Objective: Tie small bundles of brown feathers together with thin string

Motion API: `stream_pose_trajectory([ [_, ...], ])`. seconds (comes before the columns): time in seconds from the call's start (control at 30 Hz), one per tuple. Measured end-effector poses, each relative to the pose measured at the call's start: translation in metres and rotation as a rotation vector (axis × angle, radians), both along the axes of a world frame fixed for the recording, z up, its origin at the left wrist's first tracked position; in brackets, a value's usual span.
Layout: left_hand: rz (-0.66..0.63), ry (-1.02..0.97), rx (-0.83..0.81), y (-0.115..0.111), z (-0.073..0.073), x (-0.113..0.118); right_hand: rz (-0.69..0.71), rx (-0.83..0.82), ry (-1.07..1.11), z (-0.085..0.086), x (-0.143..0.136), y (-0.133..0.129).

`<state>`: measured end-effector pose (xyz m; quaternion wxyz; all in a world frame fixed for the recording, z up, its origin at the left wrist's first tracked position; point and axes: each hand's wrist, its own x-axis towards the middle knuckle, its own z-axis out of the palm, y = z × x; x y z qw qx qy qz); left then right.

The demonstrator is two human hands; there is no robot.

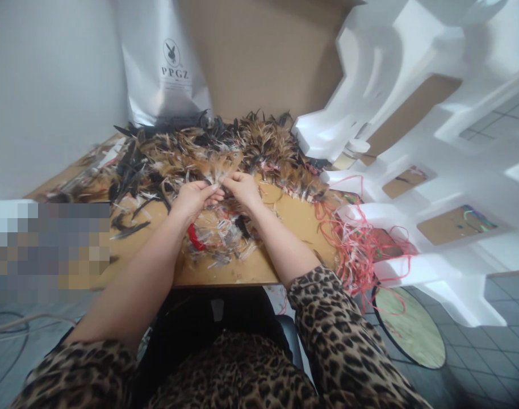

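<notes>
My left hand (196,199) and my right hand (241,188) meet over the middle of the table. Pinched between their fingertips is a small bunch of brown feathers (219,166), its tips fanned away from me. Behind it spreads a wide heap of brown and black feathers (166,150). Below my hands lies a loose pile of pale feather scraps (225,241), with a red strip (196,237) at its left side. The quill ends in my fingers are too small to make out.
A tangle of pink-red string (353,255) hangs over the table's right edge. White foam pieces (413,216) stand along the right, near a small white-lidded jar (356,149). A silver bag (157,74) stands at the back. A round disc (413,326) is low at the right.
</notes>
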<state>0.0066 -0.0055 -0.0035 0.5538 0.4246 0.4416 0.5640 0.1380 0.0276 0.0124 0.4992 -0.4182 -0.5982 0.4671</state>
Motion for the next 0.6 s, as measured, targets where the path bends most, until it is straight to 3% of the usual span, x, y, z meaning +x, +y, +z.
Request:
stream_pose_trajectory([
  [0.33,0.005,0.058,-0.003,-0.0013,0.0029,0.0008,0.113,-0.021,0.014,-0.0024,0.0039,0.001],
  [0.6,-0.033,0.068,0.035,-0.0015,0.002,0.0004,0.124,0.0,0.032,-0.0046,0.0052,0.0032],
])
